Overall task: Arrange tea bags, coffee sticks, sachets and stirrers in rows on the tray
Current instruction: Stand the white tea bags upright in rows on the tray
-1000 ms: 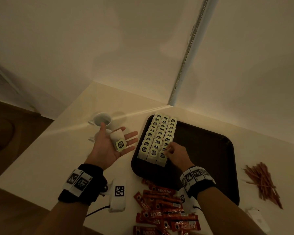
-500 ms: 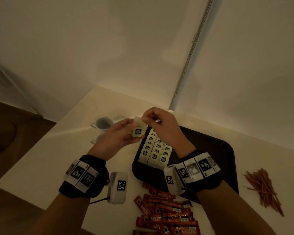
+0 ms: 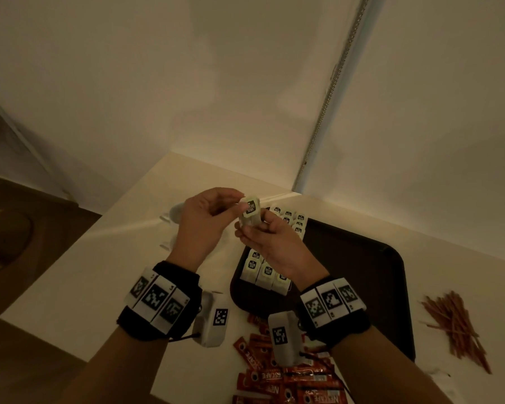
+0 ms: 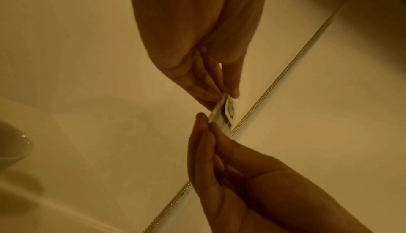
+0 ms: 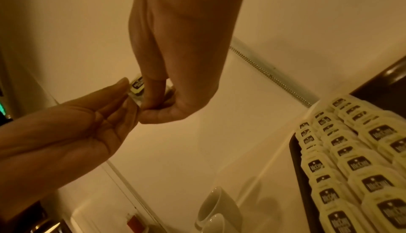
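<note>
Both hands, left hand (image 3: pixel 200 221) and right hand (image 3: pixel 270 246), pinch one tea bag (image 3: pixel 250 214) above the tray's (image 3: pixel 362 275) far-left corner; coffee sticks (image 3: pixel 289 380) crowd the counter's near edge, stirrers (image 3: pixel 455 325) right.

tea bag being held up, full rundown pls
The tea bag is a small pale paper sachet with a dark printed label facing the head camera. It is held in the air above the near-left corner of the tray, clear of the rows there. The left hand pinches its upper edge; the right hand pinches its lower part. It looks flat and intact.
</note>
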`<state>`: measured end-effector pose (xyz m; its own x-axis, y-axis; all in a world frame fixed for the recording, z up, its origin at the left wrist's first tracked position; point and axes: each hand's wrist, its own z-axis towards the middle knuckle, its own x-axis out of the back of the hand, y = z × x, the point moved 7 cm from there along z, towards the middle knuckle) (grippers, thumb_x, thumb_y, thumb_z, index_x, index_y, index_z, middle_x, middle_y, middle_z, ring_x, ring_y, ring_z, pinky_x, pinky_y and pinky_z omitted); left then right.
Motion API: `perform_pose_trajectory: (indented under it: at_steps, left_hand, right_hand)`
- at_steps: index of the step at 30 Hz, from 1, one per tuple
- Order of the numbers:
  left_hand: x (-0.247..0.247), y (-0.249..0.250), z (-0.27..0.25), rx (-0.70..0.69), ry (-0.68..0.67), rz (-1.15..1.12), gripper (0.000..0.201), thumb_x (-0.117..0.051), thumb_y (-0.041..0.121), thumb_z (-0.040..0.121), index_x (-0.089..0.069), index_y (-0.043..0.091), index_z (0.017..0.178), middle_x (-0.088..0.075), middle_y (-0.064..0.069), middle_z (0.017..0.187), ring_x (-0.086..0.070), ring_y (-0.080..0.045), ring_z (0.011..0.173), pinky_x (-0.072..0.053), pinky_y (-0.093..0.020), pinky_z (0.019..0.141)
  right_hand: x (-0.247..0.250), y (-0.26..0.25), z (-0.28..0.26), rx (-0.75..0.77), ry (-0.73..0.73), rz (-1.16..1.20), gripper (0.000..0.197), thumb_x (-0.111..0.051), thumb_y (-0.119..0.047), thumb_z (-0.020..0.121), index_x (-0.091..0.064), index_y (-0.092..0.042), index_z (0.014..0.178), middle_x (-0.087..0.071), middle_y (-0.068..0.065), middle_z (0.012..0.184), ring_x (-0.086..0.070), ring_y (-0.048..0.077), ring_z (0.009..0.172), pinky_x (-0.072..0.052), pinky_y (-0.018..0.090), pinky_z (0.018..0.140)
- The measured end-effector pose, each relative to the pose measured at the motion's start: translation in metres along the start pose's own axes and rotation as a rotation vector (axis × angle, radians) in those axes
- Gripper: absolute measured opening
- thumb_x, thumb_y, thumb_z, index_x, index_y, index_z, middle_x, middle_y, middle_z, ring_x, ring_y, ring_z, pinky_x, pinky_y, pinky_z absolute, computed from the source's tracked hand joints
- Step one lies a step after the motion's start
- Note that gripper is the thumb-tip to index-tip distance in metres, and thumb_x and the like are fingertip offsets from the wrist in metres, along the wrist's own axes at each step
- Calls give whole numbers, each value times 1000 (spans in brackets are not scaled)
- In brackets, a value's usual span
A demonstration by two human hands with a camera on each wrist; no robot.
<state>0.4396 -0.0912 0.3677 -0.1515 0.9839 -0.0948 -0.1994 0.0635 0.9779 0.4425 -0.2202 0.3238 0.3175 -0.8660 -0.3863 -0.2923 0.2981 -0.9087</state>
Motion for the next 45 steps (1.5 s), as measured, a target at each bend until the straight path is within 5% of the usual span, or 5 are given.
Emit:
perform_pose_trajectory:
  at_steps: [5, 10, 18, 28, 45]
  left_hand:
    - [1, 7, 1, -14, 47, 5, 18, -71, -3, 78, -70, 15, 79, -72, 7, 72, -65, -8, 71, -52, -21, 70]
    - [-2, 25, 0, -41, -15, 181, 14, -69, 11, 84, -68, 23, 77, -68, 8, 87, -62, -10, 88, -46, -22, 78]
    - [-9, 33, -2, 5, -88, 63, 5, -67, 6, 84, -67, 12, 83, -70, 2, 73, -63, -6, 72, -48, -16, 72]
    - [-4, 11, 2, 193, -51, -167, 28, -41, 30, 100, -64, 16, 102, -72, -1, 109, -67, -16, 100, -48, -27, 80]
    - [-39, -3, -11, 233, -338, -252, 35, -56, 24, 84, -65, -6, 100, -69, -18, 95, -66, -25, 91, -54, -28, 79]
  right_hand:
    - [-5, -11, -1, 53, -5, -124, 34, -55, 12, 85, -49, -3, 115, -65, 12, 95, -67, 14, 81, -54, 23, 78]
    - [-8, -49, -10, 240, 6, -481, 45, -64, -36, 83, -50, -35, 126, -54, -1, 129, -50, 10, 122, -44, 30, 98]
    - [-28, -109, -11, 434, 5, -940, 9, -69, -22, 83, -68, -22, 92, -67, -8, 77, -58, -2, 71, -40, 8, 61]
    - [-33, -128, -12, 384, -110, -1265, 3, -67, -24, 85, -67, -24, 82, -64, -14, 76, -57, 6, 71, -39, 6, 62]
    - [-32, -135, -10, 511, -12, -1300, 11, -63, -18, 89, -73, -14, 93, -63, -13, 75, -56, -11, 69, -38, 2, 65]
